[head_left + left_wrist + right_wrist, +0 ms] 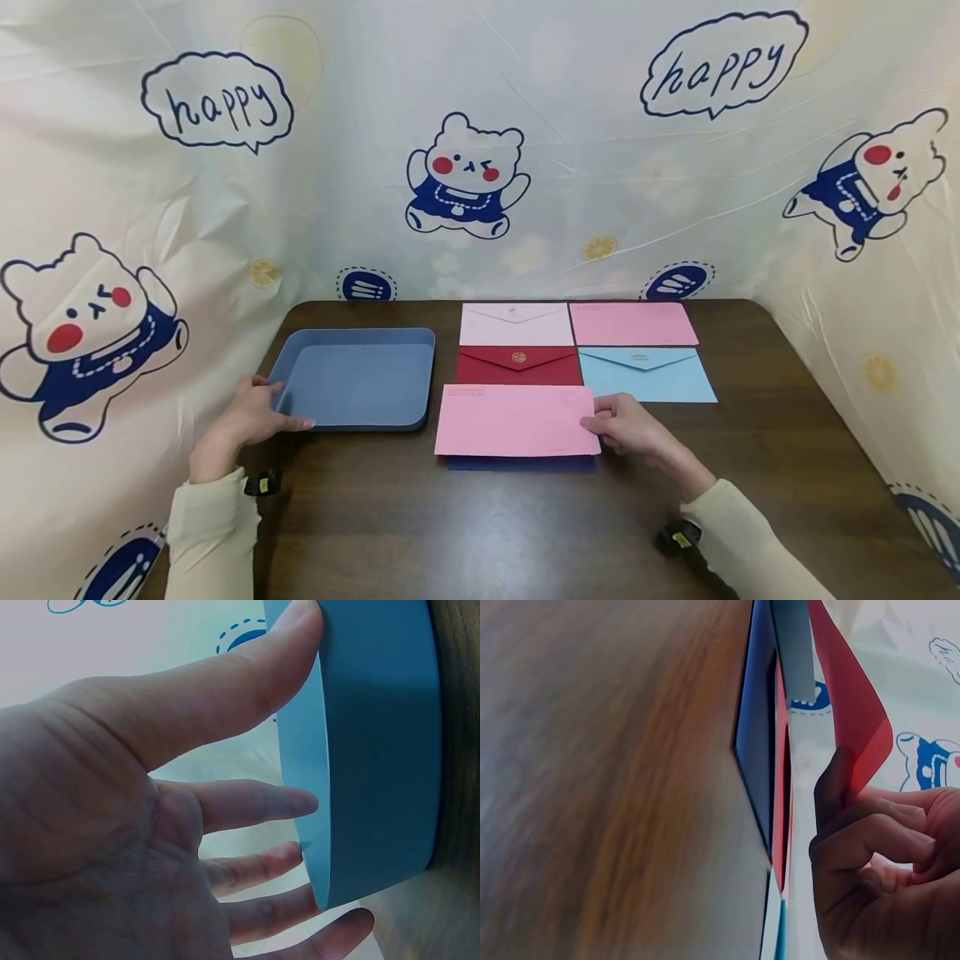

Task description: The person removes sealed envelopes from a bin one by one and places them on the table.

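Between thumb and fingers, my right hand (628, 425) pinches the right edge of a pink envelope (513, 421). This envelope is raised off the table, as the right wrist view shows, and it hides most of a dark blue envelope (522, 464) lying beneath. At the near left corner of a blue tray (429, 375) is my left hand (251, 412), its thumb on the front rim and its other fingers spread along the left side. The left wrist view shows the thumb (300, 630) at the tray's edge and the fingers fairly straight.
Behind the held envelope lie a red envelope (517, 367) and a light blue envelope (648, 375). Farther back are a pale pink envelope (514, 327) and another pink envelope (633, 323). All rest on the dark wooden table (360, 517), with a printed curtain (337, 167) around it.
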Action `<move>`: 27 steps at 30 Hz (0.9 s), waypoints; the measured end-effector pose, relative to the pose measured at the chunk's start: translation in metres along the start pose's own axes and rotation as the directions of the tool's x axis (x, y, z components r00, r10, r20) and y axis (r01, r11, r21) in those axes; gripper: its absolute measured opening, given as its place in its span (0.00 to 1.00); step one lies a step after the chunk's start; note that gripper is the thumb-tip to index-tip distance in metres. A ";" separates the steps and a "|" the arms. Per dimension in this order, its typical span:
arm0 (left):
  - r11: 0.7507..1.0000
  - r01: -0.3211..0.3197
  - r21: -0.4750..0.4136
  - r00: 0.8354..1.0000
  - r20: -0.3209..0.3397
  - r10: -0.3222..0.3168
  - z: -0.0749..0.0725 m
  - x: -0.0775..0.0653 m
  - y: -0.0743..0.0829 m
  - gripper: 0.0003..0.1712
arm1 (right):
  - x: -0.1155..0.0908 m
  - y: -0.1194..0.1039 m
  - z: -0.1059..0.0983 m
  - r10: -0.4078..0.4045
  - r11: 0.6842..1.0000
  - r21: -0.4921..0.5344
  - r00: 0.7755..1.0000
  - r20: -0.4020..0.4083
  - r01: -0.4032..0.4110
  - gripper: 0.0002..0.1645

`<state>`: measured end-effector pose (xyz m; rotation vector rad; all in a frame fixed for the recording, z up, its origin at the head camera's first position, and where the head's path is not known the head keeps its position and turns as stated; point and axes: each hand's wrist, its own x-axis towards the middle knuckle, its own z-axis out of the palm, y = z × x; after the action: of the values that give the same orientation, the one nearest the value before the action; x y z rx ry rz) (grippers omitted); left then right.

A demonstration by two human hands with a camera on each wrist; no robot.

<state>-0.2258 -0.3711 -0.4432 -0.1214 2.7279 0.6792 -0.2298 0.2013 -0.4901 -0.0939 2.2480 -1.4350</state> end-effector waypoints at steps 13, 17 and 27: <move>1.000 -0.007 0.014 1.000 0.002 0.006 0.000 0.000 0.001 0.67 | -0.016 0.017 -0.021 0.022 1.000 -0.002 1.000 0.003 -0.022 0.12; 1.000 -0.006 0.013 1.000 0.002 0.006 0.000 0.001 0.002 0.66 | -0.021 0.023 -0.029 0.033 0.999 0.001 0.999 0.012 -0.034 0.12; 1.000 0.000 0.019 1.000 0.001 0.000 -0.002 0.000 0.003 0.66 | -0.029 0.030 -0.046 -0.012 0.999 -0.041 0.997 0.078 0.015 0.12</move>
<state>-0.2268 -0.3690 -0.4405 -0.1168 2.7328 0.6524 -0.2174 0.2619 -0.4906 -0.1753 2.2177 -1.3684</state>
